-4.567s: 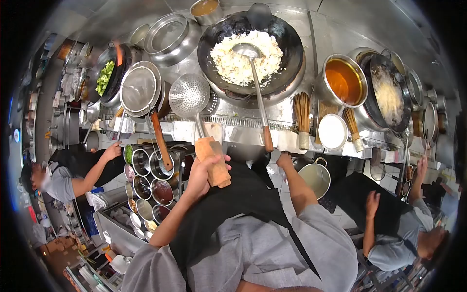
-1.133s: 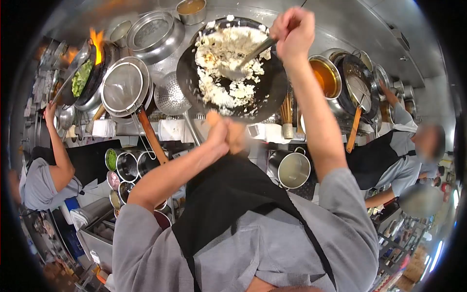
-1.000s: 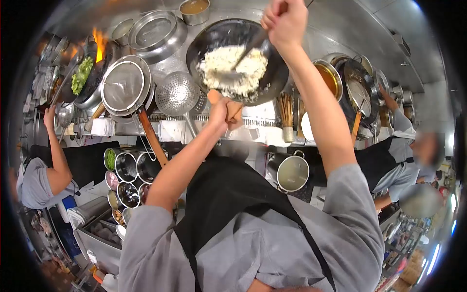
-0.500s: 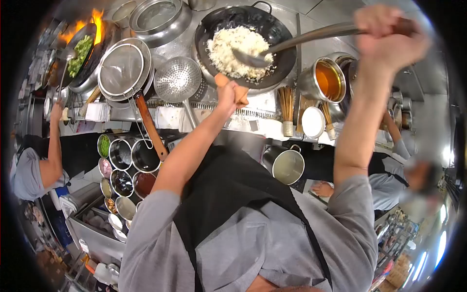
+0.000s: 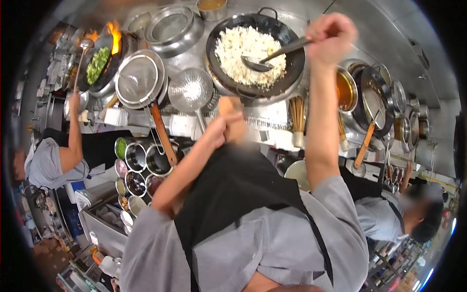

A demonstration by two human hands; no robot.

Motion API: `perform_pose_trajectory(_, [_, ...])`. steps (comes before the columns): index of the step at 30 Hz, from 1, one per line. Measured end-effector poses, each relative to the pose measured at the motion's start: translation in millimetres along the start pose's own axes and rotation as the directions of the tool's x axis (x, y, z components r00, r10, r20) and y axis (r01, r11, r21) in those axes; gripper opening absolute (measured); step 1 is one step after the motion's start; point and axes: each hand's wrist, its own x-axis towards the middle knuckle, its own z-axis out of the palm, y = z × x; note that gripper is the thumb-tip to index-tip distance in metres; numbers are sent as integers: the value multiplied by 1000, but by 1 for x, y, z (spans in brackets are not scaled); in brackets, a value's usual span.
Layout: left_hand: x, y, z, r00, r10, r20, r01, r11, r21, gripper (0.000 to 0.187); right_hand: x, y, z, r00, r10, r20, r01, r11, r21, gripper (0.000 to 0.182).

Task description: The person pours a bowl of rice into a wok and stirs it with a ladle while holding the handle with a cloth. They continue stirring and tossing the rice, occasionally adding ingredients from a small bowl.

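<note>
White rice [image 5: 243, 48] with bits in it lies in a large black wok [image 5: 294, 68]. My right hand [image 5: 332, 36] is closed round the handle of a metal ladle [image 5: 287, 49], whose bowl rests in the rice. Below the wok's near edge, away from its rim, my left hand [image 5: 223, 129] grips an orange-brown cloth [image 5: 232, 109], partly blurred. A perforated skimmer [image 5: 190, 90] lies to the left of the wok, with its handle towards my left forearm.
Strainers [image 5: 138, 80] sit left of the skimmer. Bamboo brushes [image 5: 297, 119] and a pot of orange liquid [image 5: 344, 90] are at right. At far left a co-worker's hand [image 5: 74, 101] is near flames [image 5: 115, 36] and a wok of greens. Another co-worker [image 5: 377, 214] stands at right.
My left hand and the cloth have come away from the wok's rim towards my body. My right hand has moved left and the ladle is at a different angle. The view has shifted.
</note>
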Motion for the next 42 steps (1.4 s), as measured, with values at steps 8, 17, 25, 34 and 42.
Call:
perform_pose_trajectory(8, [-51,21,30,966,256,38,-257,929,267,49,-57,108,-25,927,-94,364,82,995,47,38])
perform_pose_trajectory(17, [4,22,30,838,528,135,-320,277,906,59,-42,100,-41,956,-276,101,274,961,27,35])
perform_pose_trajectory(25, [104,27,17,821,437,366,-337,-145,930,42,-7,24,3,969,-244,39,222,928,299,41])
perform_pose_trajectory(34, [98,11,13,747,557,363,-417,-33,908,44,-5,-53,-37,988,-23,154,13,998,68,33])
perform_pose_trajectory(42, [99,12,12,732,567,378,-423,-57,904,43,-43,62,-65,907,-80,-414,137,984,110,31])
